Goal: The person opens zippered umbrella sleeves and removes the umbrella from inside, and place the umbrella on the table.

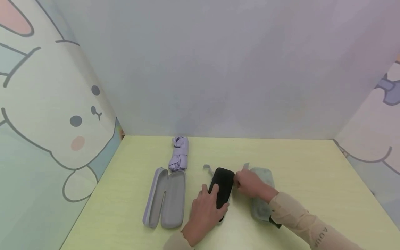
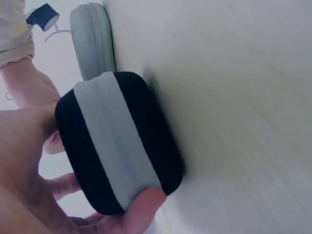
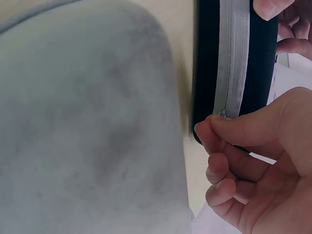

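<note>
A black zip case [image 1: 224,184] with a pale grey zip band [image 2: 117,141] lies at the middle of the table in the head view. My left hand [image 1: 203,211] holds it from the near left, fingers over its top and thumb at the near end. At its far right corner, my right hand [image 1: 250,183] pinches the small zip pull [image 3: 223,113] between thumb and forefinger. The zip looks closed along the side seen in the right wrist view. Just right of the black case lies a grey-green case [image 1: 263,209], partly covered by my right forearm.
On the left, a grey hard case [image 1: 174,205] lies open, its two halves side by side. Behind it is a folded lavender bundle [image 1: 180,152] with a band round it. Short grey straps [image 1: 207,167] stick up beyond the black case. A pale wall [image 1: 231,69] closes off the back.
</note>
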`<state>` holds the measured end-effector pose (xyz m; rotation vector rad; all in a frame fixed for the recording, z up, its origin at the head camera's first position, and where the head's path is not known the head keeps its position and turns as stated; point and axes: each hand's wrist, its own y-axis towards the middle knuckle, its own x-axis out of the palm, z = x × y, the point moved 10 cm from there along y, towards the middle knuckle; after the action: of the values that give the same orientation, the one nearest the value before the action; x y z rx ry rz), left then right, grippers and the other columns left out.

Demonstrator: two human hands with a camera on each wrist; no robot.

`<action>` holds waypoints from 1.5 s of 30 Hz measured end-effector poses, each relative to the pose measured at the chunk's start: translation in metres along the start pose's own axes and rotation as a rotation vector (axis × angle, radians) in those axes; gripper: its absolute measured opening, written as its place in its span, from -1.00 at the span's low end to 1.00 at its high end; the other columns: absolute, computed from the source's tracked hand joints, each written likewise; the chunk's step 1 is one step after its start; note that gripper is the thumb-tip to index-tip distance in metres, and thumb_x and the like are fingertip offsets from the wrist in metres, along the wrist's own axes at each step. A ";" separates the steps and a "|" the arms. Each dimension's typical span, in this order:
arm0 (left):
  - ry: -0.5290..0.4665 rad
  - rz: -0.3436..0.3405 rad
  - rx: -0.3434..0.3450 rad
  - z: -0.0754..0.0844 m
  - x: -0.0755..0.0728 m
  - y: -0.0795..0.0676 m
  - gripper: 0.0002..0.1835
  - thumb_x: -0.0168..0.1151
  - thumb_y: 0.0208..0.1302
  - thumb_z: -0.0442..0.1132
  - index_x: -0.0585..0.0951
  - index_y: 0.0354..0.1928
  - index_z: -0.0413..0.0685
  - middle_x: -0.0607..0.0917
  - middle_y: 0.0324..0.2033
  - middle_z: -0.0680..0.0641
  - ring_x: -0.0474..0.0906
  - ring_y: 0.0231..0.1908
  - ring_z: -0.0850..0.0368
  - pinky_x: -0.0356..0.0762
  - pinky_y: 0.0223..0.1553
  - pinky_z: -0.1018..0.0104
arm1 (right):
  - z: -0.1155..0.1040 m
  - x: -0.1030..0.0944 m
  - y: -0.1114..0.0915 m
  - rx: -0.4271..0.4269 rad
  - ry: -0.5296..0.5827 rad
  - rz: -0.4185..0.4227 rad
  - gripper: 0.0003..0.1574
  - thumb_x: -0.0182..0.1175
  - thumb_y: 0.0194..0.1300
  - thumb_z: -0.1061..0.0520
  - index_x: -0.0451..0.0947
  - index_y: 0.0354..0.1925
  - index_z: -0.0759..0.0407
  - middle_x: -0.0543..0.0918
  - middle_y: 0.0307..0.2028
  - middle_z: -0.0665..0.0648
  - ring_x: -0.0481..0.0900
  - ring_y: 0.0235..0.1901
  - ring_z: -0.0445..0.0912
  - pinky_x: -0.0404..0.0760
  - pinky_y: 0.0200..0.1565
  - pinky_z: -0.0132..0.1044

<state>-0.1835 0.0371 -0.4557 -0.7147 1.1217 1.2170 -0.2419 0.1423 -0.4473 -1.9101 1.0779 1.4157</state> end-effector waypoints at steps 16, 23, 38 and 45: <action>-0.029 0.011 -0.135 0.002 0.008 0.002 -0.43 0.17 -0.06 0.19 0.27 -0.10 0.05 0.25 -0.27 -0.12 0.29 -0.63 0.10 0.23 -0.69 0.28 | -0.034 0.013 -0.018 -0.049 0.037 -0.065 -0.64 0.10 -0.23 0.37 0.26 -0.84 -0.02 0.08 -0.83 -0.21 0.02 -0.76 -0.32 0.06 -0.74 -0.46; -0.042 -0.010 -0.152 0.002 0.010 0.004 -0.42 0.17 -0.06 0.21 0.25 -0.11 0.03 0.23 -0.25 -0.12 0.28 -0.65 0.11 0.22 -0.72 0.31 | -0.041 0.011 -0.023 -0.042 0.059 -0.057 -0.60 0.05 -0.23 0.41 0.20 -0.86 -0.01 0.00 -0.84 -0.20 -0.05 -0.77 -0.31 -0.01 -0.74 -0.47; -0.052 -0.078 -0.058 0.001 -0.001 0.011 -0.34 0.18 -0.10 0.27 0.27 -0.11 -0.04 0.28 -0.39 -0.09 0.24 -0.73 0.12 0.19 -0.73 0.30 | -0.046 0.007 -0.034 0.009 -0.027 0.047 -0.63 0.20 -0.15 0.34 0.30 -0.81 0.01 0.18 -0.82 -0.17 0.12 -0.74 -0.30 0.15 -0.69 -0.44; 0.032 -0.184 0.234 0.015 -0.018 0.020 -0.62 0.32 -0.09 -0.25 0.42 -0.19 0.08 0.42 -0.30 -0.03 0.36 -0.45 0.15 0.31 -0.60 0.38 | -0.042 0.006 -0.036 0.021 -0.019 0.051 -0.65 0.20 -0.11 0.33 0.33 -0.81 0.03 0.16 -0.81 -0.18 0.12 -0.74 -0.30 0.13 -0.70 -0.44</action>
<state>-0.1977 0.0488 -0.4310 -0.6440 1.1750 0.9053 -0.1888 0.1273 -0.4418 -1.8631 1.1355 1.4417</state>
